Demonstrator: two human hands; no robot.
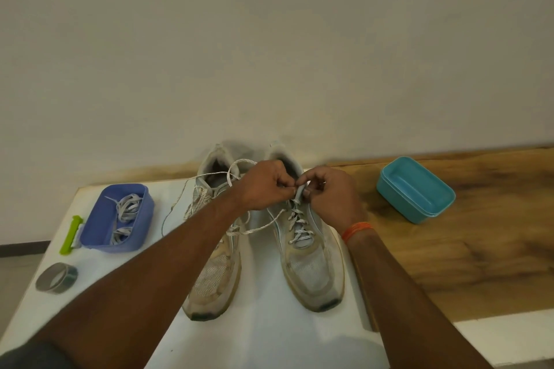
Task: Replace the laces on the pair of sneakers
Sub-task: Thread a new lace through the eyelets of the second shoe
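Lacing at the top eyelets of the right-hand sneaker

Head view. Two sneakers are standing side by side on the white board (269, 335), toes toward the person. Both hands are meeting over the upper eyelets of the right-hand sneaker (308, 255). The left hand (263, 186) is curling its fingers in and pinching the speckled lace (295, 219) at the top of the tongue; the right hand (329, 192) is likewise closing thumb and fingers on the same lace, just beside the left. Exactly which strand each fingertip is holding cannot be told, as the fingers are covering it. Below the hands the lace is already crossing several rows of eyelets. The left-hand sneaker (212, 275) is lying partly under the left forearm, with a speckled lace looping loose over its collar and trailing onto the board.

Judgement: threading or unthreading of the top rows is in hand on the right-hand sneaker; the direction is not evident. The next move is calling for a fine pinch on the lace end and a steady draw through the eyelet without dragging the shoe.

Containers. The purple tub (120, 216), left of the sneakers, is holding a tangle of pale flat laces (126, 210). The teal box (416, 189), on the wooden table (479, 263) to the right, is showing nothing inside. A green clip (71, 235) and a grey tape roll (57, 277) are lying near the tub
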